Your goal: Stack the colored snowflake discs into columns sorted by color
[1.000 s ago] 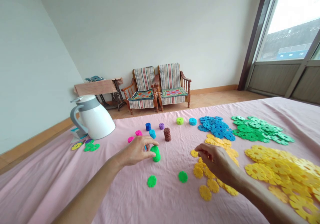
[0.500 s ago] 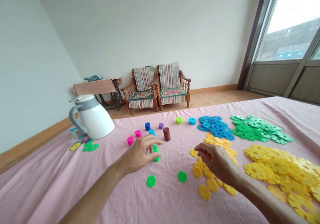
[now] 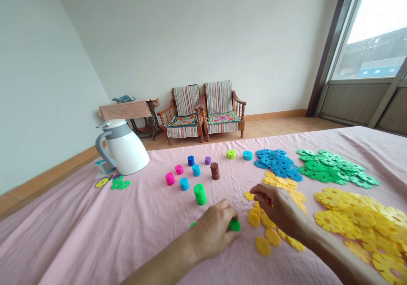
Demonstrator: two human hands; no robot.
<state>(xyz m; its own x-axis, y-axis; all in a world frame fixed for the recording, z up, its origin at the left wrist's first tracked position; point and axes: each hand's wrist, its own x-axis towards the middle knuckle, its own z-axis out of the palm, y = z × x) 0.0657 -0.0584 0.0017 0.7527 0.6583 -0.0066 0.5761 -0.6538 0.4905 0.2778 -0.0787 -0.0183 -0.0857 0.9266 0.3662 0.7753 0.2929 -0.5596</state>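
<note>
On wrinkled pink cloth [image 3: 159,230], a green stack [image 3: 200,195] of notched, plastic-looking discs stands with its long axis upright. Just right and nearer, the left hand [image 3: 215,226] curls at the left edge of a round green disc [image 3: 235,225], broad face upward; whether its grip has closed, I cannot tell. Further right, the right hand [image 3: 276,201] bends over thin, flower-shaped yellow discs [image 3: 263,246], its grip's contents hidden

On my left stands a white pitcher [image 3: 130,156] with its grey handle [image 3: 99,146]! Beyond it I've got a cloth-draped table [image 3: 125,110], two wooden armchairs [image 3: 242,103] in striped covers [image 3: 218,98], and a glazed door [image 3: 351,102] rightward.
</note>
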